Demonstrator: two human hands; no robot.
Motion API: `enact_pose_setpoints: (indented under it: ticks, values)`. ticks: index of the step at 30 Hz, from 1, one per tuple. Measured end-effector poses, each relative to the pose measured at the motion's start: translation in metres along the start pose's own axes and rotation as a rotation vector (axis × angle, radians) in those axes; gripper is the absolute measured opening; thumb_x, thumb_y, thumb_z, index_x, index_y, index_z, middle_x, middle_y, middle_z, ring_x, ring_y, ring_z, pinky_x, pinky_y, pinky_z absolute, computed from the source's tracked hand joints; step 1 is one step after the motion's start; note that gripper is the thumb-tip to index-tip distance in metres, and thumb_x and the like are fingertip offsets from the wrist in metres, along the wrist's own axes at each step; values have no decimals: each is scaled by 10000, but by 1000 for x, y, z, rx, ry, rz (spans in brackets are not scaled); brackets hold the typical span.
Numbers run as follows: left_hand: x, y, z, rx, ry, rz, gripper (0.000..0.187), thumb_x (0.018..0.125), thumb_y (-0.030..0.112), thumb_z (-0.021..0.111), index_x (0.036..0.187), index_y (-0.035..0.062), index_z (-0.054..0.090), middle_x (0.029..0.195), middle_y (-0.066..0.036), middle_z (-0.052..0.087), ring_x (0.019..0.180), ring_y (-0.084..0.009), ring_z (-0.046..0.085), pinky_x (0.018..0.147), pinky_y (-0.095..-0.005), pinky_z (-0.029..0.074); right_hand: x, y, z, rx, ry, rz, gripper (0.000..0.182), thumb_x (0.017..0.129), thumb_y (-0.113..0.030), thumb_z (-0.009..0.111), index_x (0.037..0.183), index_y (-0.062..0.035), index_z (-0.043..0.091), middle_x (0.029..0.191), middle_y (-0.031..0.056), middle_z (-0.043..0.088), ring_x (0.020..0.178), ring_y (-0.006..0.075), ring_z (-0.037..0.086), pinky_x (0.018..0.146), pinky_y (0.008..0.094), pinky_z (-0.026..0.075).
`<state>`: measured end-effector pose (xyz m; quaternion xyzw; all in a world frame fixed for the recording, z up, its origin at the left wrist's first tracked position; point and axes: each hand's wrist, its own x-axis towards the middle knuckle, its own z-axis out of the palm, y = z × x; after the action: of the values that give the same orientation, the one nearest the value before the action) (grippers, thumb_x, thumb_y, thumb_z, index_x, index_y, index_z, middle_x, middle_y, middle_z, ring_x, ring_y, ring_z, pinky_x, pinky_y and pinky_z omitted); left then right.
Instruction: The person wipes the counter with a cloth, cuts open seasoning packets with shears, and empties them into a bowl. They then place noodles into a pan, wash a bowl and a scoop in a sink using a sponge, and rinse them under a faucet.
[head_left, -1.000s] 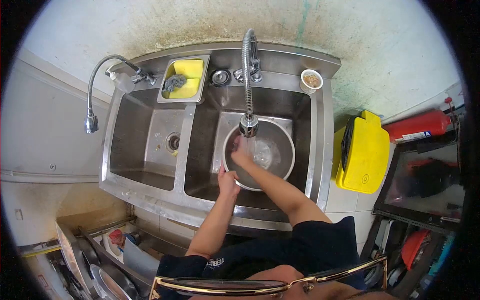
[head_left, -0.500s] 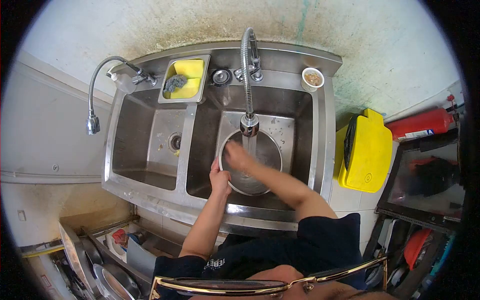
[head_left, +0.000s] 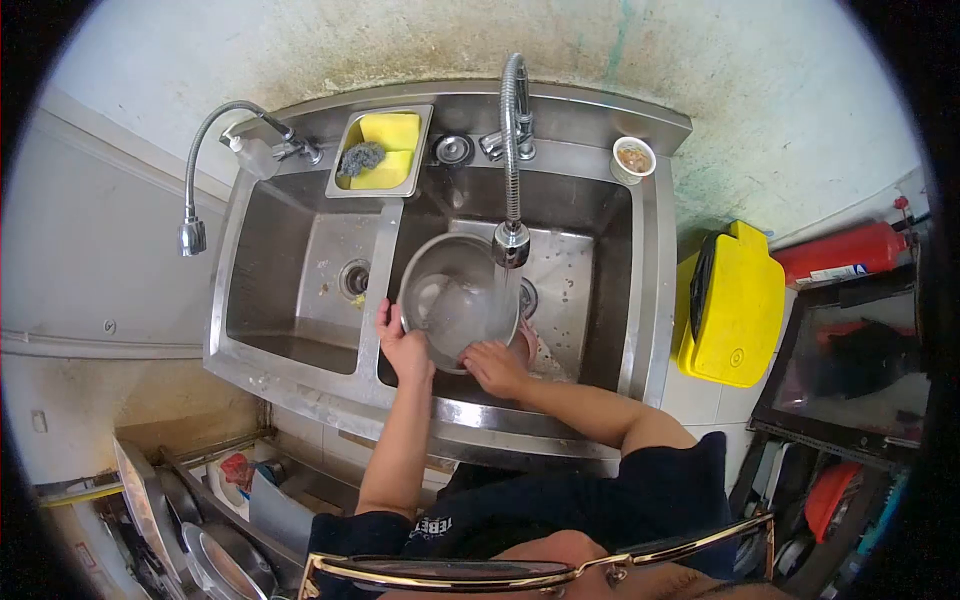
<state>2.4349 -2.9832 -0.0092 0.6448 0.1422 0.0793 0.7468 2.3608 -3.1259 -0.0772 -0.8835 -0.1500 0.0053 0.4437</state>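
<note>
A round metal bowl (head_left: 440, 318) is in the right basin of a steel sink (head_left: 610, 280), with some water in it. My left hand (head_left: 406, 350) grips the bowl's lower left rim, thumb outside the wall. My right hand (head_left: 495, 368) is closed on the near right rim, its fingertips over the edge. Water runs from the spray head of the middle faucet (head_left: 511, 245) into the right side of the bowl. A drain (head_left: 527, 297) shows just right of the bowl, partly covered by it.
A steel tray (head_left: 409, 188) with yellow sponges and a grey scrubber sits on the back ledge, near a sink strainer (head_left: 453, 150). A second faucet (head_left: 192, 237) hangs at left. A white cup (head_left: 632, 158) stands at right. Beyond is a yellow bin (head_left: 743, 310).
The bowl has shifted left and seems tilted. My right hand has come out of its inside to the near rim. My left hand has moved left with the bowl.
</note>
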Motion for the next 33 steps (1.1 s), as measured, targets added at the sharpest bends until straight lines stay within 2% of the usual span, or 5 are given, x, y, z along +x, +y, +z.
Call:
enact_pose_setpoints:
  ticks: [12, 18, 22, 26, 33]
  values:
    - [-7, 8, -12, 21, -43, -114, 682, 513, -193, 402, 1130, 27, 593, 1323, -40, 329, 1209, -195, 384, 819, -241, 461, 14, 56, -33, -337, -417, -223, 200, 774, -223, 516, 913, -91, 575, 981, 109, 595, 939, 296, 528, 786, 419, 442]
    - [-27, -24, -6, -100, -161, -392, 673, 506, -184, 399, 1121, 7, 593, 1301, -43, 360, 1129, -185, 455, 650, -191, 467, 93, 57, -25, -93, 71, 504, 162, 775, -129, 529, 911, -43, 546, 998, 169, 581, 857, 352, 574, 729, 408, 461]
    - [-27, -30, 4, 17, -147, -239, 689, 523, -191, 387, 1164, 5, 549, 1281, -36, 391, 1178, -172, 419, 895, -250, 408, 62, -2, 41, 185, 500, -214, 292, 779, -185, 542, 1006, -1, 540, 920, 200, 604, 817, 371, 594, 752, 464, 458]
    - [-24, 8, -3, -34, -94, -259, 673, 519, -192, 369, 1129, -3, 581, 1290, -57, 352, 1139, -174, 439, 733, -206, 472, 17, 54, 13, -91, -528, -26, 277, 775, -191, 543, 1007, -44, 584, 863, 186, 619, 813, 350, 603, 749, 442, 471]
    - [-26, -33, 0, -185, -229, -523, 727, 511, -206, 369, 1191, -3, 528, 1302, -70, 396, 1095, -177, 488, 565, -185, 462, 105, 59, 4, 29, 91, 456, 182, 762, -104, 481, 908, -52, 578, 886, 123, 618, 763, 290, 590, 616, 378, 459]
